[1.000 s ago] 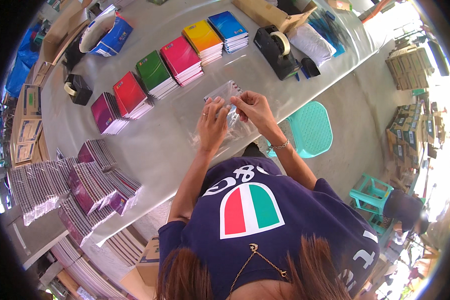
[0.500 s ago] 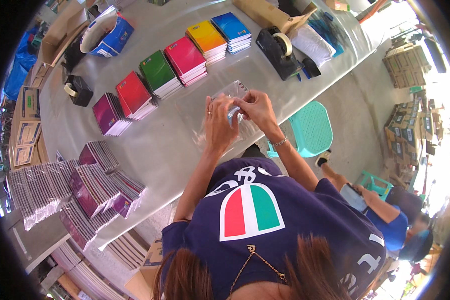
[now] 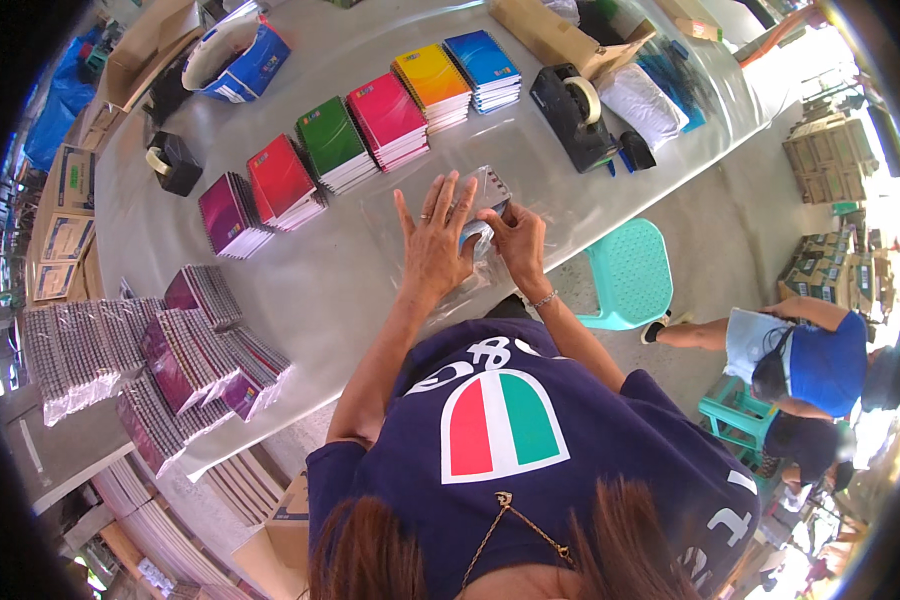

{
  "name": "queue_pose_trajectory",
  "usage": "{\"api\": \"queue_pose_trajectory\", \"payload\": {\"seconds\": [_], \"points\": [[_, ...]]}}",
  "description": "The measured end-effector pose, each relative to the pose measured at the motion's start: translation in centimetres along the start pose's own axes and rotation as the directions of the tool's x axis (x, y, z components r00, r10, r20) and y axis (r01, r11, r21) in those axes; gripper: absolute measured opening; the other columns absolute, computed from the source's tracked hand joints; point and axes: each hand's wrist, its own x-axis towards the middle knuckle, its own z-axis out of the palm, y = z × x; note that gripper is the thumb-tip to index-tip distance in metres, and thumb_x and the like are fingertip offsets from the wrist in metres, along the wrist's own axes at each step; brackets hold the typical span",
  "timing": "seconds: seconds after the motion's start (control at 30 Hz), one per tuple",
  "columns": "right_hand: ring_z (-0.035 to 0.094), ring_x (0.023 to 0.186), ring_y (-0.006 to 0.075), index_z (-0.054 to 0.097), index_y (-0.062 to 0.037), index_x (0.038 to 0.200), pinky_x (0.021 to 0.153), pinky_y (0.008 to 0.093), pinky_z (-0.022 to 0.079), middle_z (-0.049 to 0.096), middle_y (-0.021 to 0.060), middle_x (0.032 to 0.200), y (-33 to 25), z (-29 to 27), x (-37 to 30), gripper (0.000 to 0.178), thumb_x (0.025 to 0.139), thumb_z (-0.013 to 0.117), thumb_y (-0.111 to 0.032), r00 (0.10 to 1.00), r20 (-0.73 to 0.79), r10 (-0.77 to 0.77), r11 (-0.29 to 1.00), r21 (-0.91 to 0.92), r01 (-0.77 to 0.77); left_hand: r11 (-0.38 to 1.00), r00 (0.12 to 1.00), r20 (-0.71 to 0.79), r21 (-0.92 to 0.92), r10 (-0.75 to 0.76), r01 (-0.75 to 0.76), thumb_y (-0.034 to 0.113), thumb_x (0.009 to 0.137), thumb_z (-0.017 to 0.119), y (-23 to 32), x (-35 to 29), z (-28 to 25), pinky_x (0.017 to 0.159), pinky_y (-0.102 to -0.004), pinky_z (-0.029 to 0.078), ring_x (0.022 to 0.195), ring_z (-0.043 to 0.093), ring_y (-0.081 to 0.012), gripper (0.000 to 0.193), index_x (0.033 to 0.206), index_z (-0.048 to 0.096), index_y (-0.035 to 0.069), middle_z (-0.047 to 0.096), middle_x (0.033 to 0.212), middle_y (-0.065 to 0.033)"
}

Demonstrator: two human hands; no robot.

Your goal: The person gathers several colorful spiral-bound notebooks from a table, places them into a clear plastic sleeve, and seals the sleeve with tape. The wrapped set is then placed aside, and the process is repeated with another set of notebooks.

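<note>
Pressing my left hand (image 3: pixel 436 235) flat, fingers spread, on the clear bag (image 3: pixel 440 215) at the table (image 3: pixel 370 290) edge; my right hand (image 3: pixel 513 238) pinches its wrapped pack (image 3: pixel 488 190). I'd keep the film taut; smooth outward.

A packing workshop: stacked notebooks (image 3: pixel 385 120), tape dispensers (image 3: pixel 575 115), cardboard cartons (image 3: pixel 830 160).

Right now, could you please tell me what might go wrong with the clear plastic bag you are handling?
The clear plastic bag lies thin and loose under the left hand, so it may crease or tear. The right hand pinches only its edge, so that grip could slip. The black tape dispenser stands close and could be knocked.
</note>
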Motion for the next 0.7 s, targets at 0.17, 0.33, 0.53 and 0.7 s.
{"api": "queue_pose_trajectory", "payload": {"seconds": [0.17,0.33,0.53,0.7], "points": [[0.05,0.047,0.0133,0.052,-0.001,0.06,0.047,0.0353,0.039,0.049,0.0108,0.051,1.9,-1.0,0.9,0.05,0.073,0.081,-0.04,0.982,-0.009,-0.19,0.935,-0.306,0.178,0.999,1.0,-0.023,-0.043,0.005,-0.006,0.03,0.079,0.071,0.6,0.4,-0.5,0.113,-0.0658,0.002,0.138,0.033,-0.0267,0.078,0.147,0.034,0.019,0.036,0.148,-0.0097],[0.052,0.052,0.0142,0.058,-0.0042,0.064,0.052,0.0341,0.043,0.054,0.0054,0.054,3.6,-3.1,1.5,0.048,0.078,0.075,-0.047,0.972,0.233,0.032,0.929,-0.366,0.057,0.998,0.998,0.036,-0.045,-0.052,0.054,0.034,0.073,0.077,2.1,3.4,-1.6,0.113,-0.0604,0.011,0.131,0.042,-0.0262,0.084,0.145,0.036,0.018,0.044,0.141,-0.0069],[0.062,0.085,0.0169,0.06,-0.005,0.11,0.077,0.0322,0.051,0.065,0.004,0.097,3.8,-0.5,-0.4,0.028,0.096,0.058,-0.03,0.356,0.935,0.006,0.533,0.298,-0.792,0.985,0.994,0.091,-0.156,-0.065,0.079,0.026,0.067,0.084,2.4,7.0,-0.8,0.109,-0.053,0.026,0.115,0.055,-0.0285,0.094,0.146,0.033,0.016,0.054,0.124,-0.0083],[0.059,0.103,0.0186,0.048,-0.0079,0.131,0.091,0.0323,0.049,0.059,0.0042,0.115,1.1,-0.3,4.7,0.042,0.091,0.061,-0.009,0.729,0.594,-0.339,0.608,0.73,-0.313,0.484,0.941,-0.106,-0.872,-0.32,0.067,0.013,0.067,0.085,-0.3,4.4,-3.6,0.108,-0.0374,0.031,0.117,0.051,-0.0207,0.09,0.143,0.038,0.011,0.053,0.126,-0.0055]]}}
